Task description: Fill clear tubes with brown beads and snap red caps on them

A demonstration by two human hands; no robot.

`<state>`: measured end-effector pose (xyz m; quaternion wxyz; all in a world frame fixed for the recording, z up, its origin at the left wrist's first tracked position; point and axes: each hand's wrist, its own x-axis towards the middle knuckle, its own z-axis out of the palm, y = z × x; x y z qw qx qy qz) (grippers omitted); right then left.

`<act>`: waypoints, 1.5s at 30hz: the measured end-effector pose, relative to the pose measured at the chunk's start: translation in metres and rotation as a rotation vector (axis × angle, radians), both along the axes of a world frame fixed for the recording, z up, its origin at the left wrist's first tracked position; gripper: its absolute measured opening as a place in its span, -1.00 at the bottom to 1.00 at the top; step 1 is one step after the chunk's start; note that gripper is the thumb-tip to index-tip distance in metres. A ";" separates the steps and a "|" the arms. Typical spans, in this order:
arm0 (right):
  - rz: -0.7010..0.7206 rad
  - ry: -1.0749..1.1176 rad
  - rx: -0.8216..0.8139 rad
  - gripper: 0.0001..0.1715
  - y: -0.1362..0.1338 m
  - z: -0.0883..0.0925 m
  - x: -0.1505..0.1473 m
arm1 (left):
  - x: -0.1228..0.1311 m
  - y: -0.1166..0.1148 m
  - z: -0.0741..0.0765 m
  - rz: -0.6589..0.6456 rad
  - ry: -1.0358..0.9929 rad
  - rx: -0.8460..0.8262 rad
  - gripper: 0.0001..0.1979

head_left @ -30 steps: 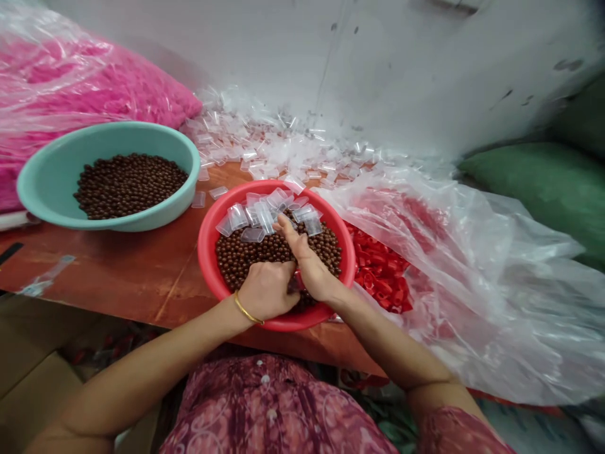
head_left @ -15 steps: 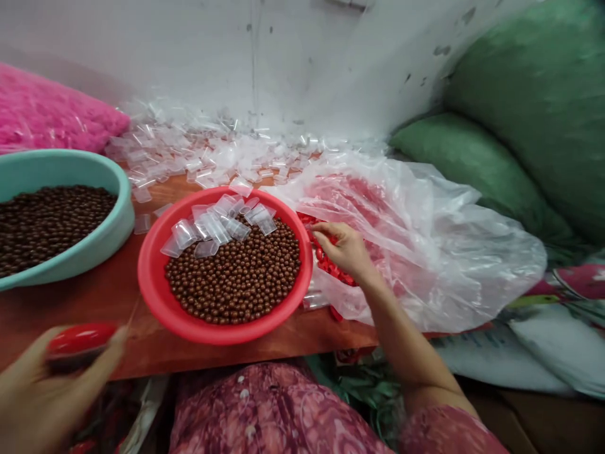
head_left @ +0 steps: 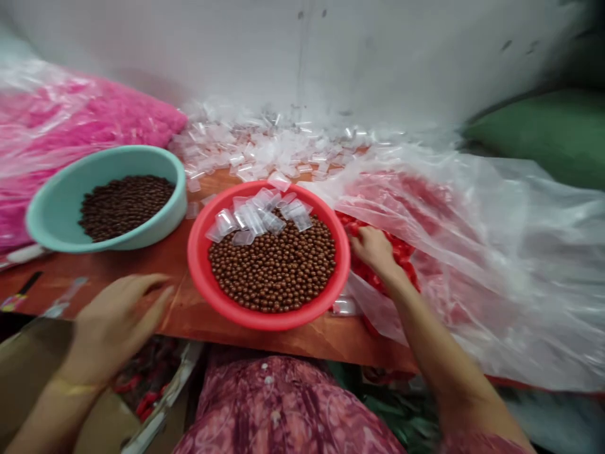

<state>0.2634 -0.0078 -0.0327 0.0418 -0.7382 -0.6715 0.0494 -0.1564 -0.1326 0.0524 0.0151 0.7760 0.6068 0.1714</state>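
Left hand (head_left: 113, 318) parted-fingered, seemingly bare; right hand (head_left: 375, 249) among red pieces (head_left: 405, 257), hold hidden, can't tell. Clear tubes (head_left: 253, 217) atop beads (head_left: 278, 277) look unfilled; red items (head_left: 149, 403) already in carton (head_left: 108, 419) below.

A brownish-red table (head_left: 184, 302) bears a teal basin (head_left: 154, 234), red basin (head_left: 269, 320), clear sleeves (head_left: 283, 148) and bags (head_left: 501, 265).

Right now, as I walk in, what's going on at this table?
A person's right hand is among red pieces by a clear plastic bag; whether it grips one is hidden. The left hand, blurred, is spread near the front edge of the table, seemingly empty. Between the hands sits a red bowl of brown beads, with clear plastic sleeves on top toward the far side. A teal bowl to the left holds more beads.
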 end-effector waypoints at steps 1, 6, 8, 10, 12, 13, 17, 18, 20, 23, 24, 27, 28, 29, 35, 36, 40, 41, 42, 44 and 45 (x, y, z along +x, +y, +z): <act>-0.036 0.044 0.021 -0.64 -0.003 0.001 0.003 | 0.012 0.010 0.002 -0.007 0.085 -0.007 -0.80; -0.255 0.879 0.194 -0.81 -0.031 0.012 0.011 | 0.071 0.081 -0.005 -0.194 0.356 -0.180 -0.74; -0.300 1.157 0.220 -0.77 -0.044 0.020 0.005 | 0.083 0.102 -0.012 -0.218 0.423 -0.251 -0.71; -0.310 1.281 0.232 -0.76 -0.055 0.027 -0.004 | 0.089 0.114 -0.017 -0.219 0.450 -0.281 -0.72; -0.285 1.308 0.231 -0.77 -0.063 0.031 -0.012 | 0.091 0.117 -0.018 -0.218 0.437 -0.271 -0.73; -0.260 1.313 0.224 -0.79 -0.066 0.031 -0.015 | 0.091 0.117 -0.017 -0.222 0.408 -0.260 -0.75; -0.164 1.341 0.198 -0.82 -0.072 0.028 -0.025 | 0.090 0.106 -0.010 -0.255 0.088 -0.356 -0.78; -0.144 1.349 0.194 -0.82 -0.073 0.027 -0.028 | 0.089 0.103 -0.009 -0.288 -0.006 -0.420 -0.78; -0.109 1.360 0.192 -0.82 -0.074 0.027 -0.033 | 0.086 0.099 -0.011 -0.381 -0.096 -0.502 -0.78; -0.090 1.372 0.201 -0.82 -0.076 0.029 -0.039 | 0.078 0.097 -0.013 -0.407 0.101 -0.402 -0.77; -0.093 1.374 0.204 -0.82 -0.077 0.030 -0.040 | 0.075 0.096 -0.013 -0.378 0.209 -0.334 -0.75; -0.100 1.375 0.203 -0.84 -0.081 0.031 -0.041 | 0.074 0.089 -0.003 -0.345 0.446 -0.157 -0.62; -0.101 1.374 0.199 -0.84 -0.082 0.031 -0.041 | 0.078 0.086 0.002 -0.381 0.486 -0.104 -0.59; -0.103 1.375 0.194 -0.84 -0.082 0.030 -0.041 | 0.082 0.083 0.006 -0.440 0.514 -0.060 -0.59; -0.114 1.361 0.167 -0.83 -0.084 0.027 -0.046 | 0.116 0.084 0.005 -0.670 0.761 -0.050 -0.76; -0.107 1.354 0.167 -0.82 -0.085 0.026 -0.046 | 0.117 0.086 0.003 -0.639 0.796 -0.092 -0.76; -0.106 1.354 0.178 -0.82 -0.091 0.023 -0.044 | 0.109 0.094 0.003 -0.455 0.797 -0.337 -0.76; -0.111 1.361 0.179 -0.83 -0.091 0.023 -0.043 | 0.108 0.095 0.005 -0.417 0.789 -0.382 -0.74; -0.115 1.371 0.180 -0.84 -0.092 0.022 -0.042 | 0.107 0.095 0.007 -0.389 0.788 -0.413 -0.73; -0.119 1.395 0.182 -0.85 -0.092 0.021 -0.041 | 0.113 0.095 0.007 -0.372 0.791 -0.448 -0.72; -0.118 1.408 0.183 -0.85 -0.092 0.020 -0.041 | 0.118 0.096 0.006 -0.387 0.786 -0.458 -0.73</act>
